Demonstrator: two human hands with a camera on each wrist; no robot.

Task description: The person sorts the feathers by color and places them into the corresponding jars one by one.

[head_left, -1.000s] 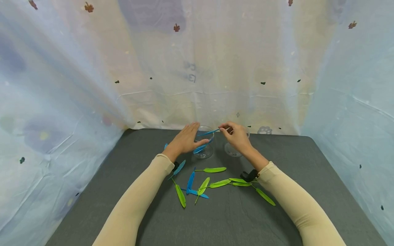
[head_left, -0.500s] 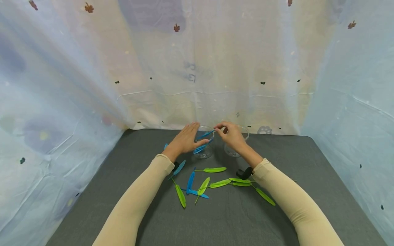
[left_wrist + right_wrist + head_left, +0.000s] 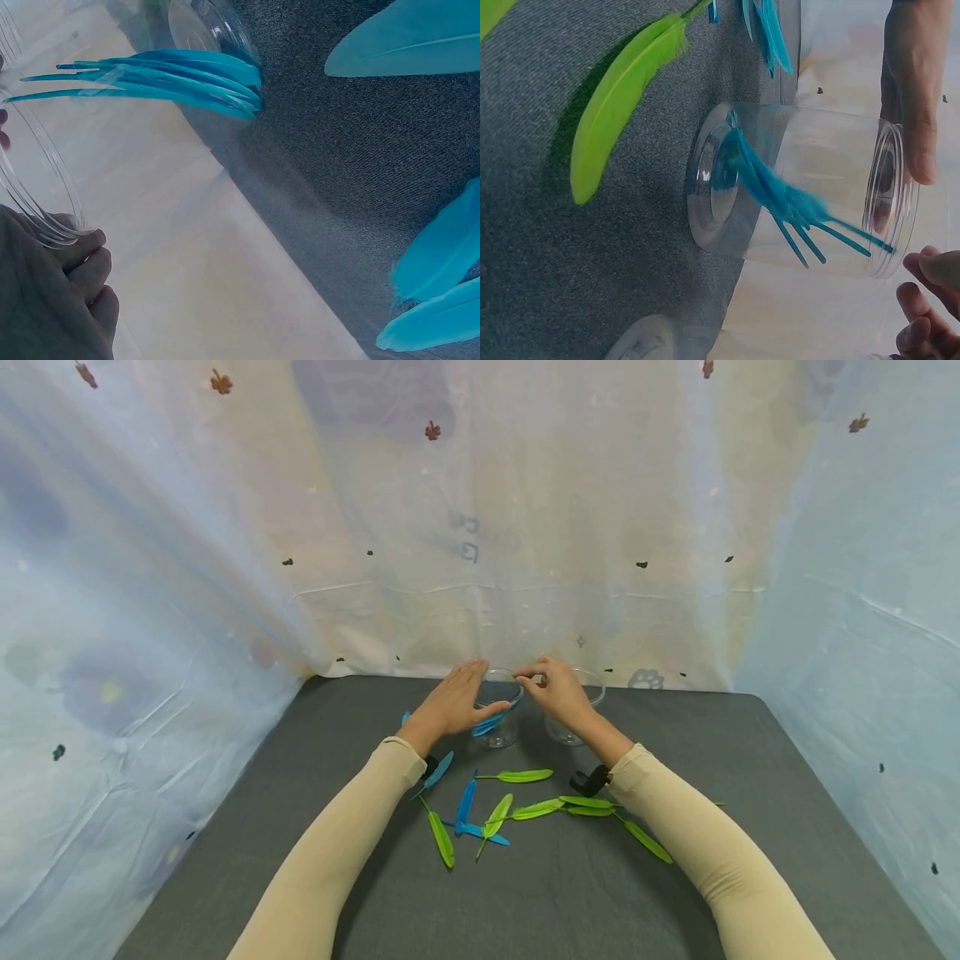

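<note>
Two clear plastic jars stand side by side near the table's far edge. My left hand [image 3: 448,702] holds the left jar [image 3: 817,135] at its rim, the thumb across the front and the fingers around the far side. Inside that jar, several blue feathers [image 3: 769,184] lean with their quills toward the mouth. My right hand [image 3: 562,695] is just outside the rim, between the two jars in the head view, its thumb and fingers loosely bent. One quill tip ends close to those fingertips [image 3: 930,262], apart from them. The right jar [image 3: 595,683] is partly hidden behind the right hand.
Green feathers [image 3: 525,775] and blue feathers [image 3: 465,800] lie scattered on the dark grey table [image 3: 570,893] in front of the jars. More blue feathers [image 3: 435,322] lie beside the left forearm. A pale patterned curtain [image 3: 525,527] hangs behind the table.
My right hand has moved left to the left jar's mouth, bringing a blue feather over the rim; the feather is now inside and out of its fingers. The left hand has stayed in place.
</note>
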